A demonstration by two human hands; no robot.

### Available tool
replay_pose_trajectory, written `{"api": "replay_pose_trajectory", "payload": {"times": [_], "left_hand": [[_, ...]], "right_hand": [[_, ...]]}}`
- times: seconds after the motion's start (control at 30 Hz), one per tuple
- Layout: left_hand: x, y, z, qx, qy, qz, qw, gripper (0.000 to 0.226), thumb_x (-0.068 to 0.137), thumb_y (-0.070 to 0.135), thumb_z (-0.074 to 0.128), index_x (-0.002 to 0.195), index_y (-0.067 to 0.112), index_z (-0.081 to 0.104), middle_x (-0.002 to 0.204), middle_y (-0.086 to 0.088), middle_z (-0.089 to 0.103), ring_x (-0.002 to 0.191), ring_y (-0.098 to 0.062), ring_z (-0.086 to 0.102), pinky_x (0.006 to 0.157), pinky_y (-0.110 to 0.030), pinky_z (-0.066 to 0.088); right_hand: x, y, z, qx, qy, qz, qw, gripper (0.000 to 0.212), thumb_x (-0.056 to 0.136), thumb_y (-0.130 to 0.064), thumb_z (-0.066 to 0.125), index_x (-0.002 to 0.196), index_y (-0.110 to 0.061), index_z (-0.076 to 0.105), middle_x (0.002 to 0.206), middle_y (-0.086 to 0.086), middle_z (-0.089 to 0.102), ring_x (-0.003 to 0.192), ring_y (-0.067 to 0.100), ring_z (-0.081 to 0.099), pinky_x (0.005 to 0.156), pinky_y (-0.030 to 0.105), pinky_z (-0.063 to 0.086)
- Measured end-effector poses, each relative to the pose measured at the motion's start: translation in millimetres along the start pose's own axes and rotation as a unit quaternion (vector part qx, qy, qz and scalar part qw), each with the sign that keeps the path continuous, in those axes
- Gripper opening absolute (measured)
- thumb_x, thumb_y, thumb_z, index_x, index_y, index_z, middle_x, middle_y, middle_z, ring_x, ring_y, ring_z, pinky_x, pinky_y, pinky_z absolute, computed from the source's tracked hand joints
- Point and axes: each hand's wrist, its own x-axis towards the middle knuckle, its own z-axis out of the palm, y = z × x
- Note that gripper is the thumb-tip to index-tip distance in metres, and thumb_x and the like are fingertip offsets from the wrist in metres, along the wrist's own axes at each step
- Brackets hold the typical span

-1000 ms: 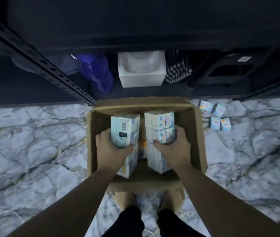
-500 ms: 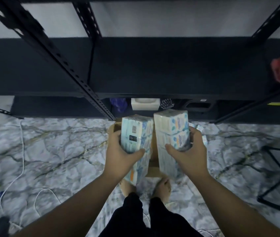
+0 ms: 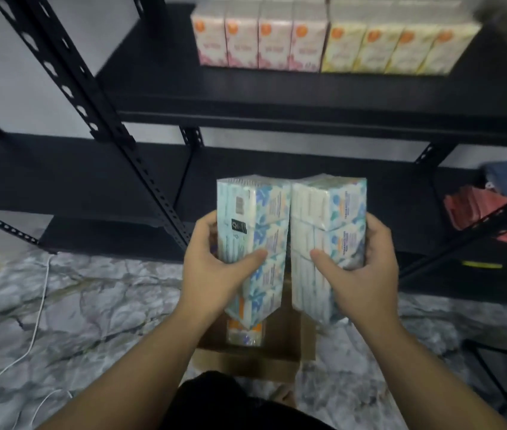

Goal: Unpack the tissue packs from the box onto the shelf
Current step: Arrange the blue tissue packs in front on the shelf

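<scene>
Packs upright, long axis vertical, touching | left hand [image 3: 215, 268] gripping left pack [image 3: 252, 231] | right hand [image 3: 366, 274] gripping right pack [image 3: 329, 231] | shelf [image 3: 277, 85] lying ahead and above, box [image 3: 255, 358] below.

two blue tissue packs [image 3: 253, 240] [image 3: 328, 243], four pink packs [image 3: 258, 38], four yellow packs [image 3: 401, 46], one box [image 3: 246, 361], two hands [image 3: 215, 274] [image 3: 363, 280].

Dim room: grey marbled floor [image 3: 97, 305], pale wall [image 3: 7, 97], white cable [image 3: 39, 308] trailing at left.
</scene>
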Motion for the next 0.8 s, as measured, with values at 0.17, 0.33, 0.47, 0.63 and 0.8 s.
{"api": "replay_pose_trajectory", "payload": {"times": [0.17,0.33,0.47,0.63,0.8], "left_hand": [[41.7,59.6,-4.8,-0.026,0.004,0.053,0.998,0.077,0.072,0.018,0.095,0.131,0.024,0.047,0.112,0.012,0.069,0.106,-0.008,0.071,0.083,-0.033,0.062],[85.5,105.2,-14.8,-0.047,-0.016,0.109,0.993,0.072,0.065,0.038,0.092,0.124,0.025,0.052,0.116,0.008,0.071,0.109,-0.012,0.072,0.086,-0.039,0.062],[119.7,130.2,-24.4,-0.040,-0.037,0.150,0.987,0.071,0.066,0.037,0.092,0.125,0.029,0.054,0.118,0.007,0.070,0.110,-0.016,0.071,0.091,-0.046,0.060],[165.8,164.8,-40.2,0.000,-0.061,0.183,0.981,0.069,0.065,0.032,0.093,0.125,0.033,0.057,0.119,0.011,0.070,0.110,-0.012,0.070,0.091,-0.046,0.061],[212.1,195.2,-52.3,0.097,-0.091,0.206,0.970,0.068,0.070,0.034,0.093,0.129,0.040,0.061,0.119,0.017,0.069,0.104,-0.004,0.070,0.085,-0.039,0.062]], "right_hand": [[43.2,-56.1,2.9,0.037,0.016,-0.058,0.998,0.085,0.076,-0.017,0.090,0.149,-0.026,0.048,0.130,-0.025,0.063,0.118,-0.004,0.063,0.092,0.015,0.054],[78.0,-99.1,7.7,0.050,0.032,-0.094,0.994,0.090,0.077,-0.017,0.090,0.154,-0.025,0.043,0.134,-0.023,0.062,0.120,-0.004,0.062,0.097,0.019,0.054],[103.6,-123.7,10.0,0.035,0.054,-0.120,0.991,0.094,0.076,-0.017,0.091,0.154,-0.030,0.042,0.130,-0.029,0.062,0.119,-0.005,0.063,0.097,0.023,0.055],[141.3,-153.4,0.0,-0.034,0.047,-0.147,0.987,0.097,0.070,-0.023,0.093,0.153,-0.038,0.044,0.126,-0.042,0.057,0.117,-0.009,0.061,0.098,0.025,0.052],[177.5,-176.5,-13.6,-0.134,0.023,-0.156,0.978,0.093,0.070,-0.030,0.093,0.150,-0.042,0.047,0.129,-0.031,0.059,0.109,-0.016,0.059,0.086,0.001,0.044]]}}
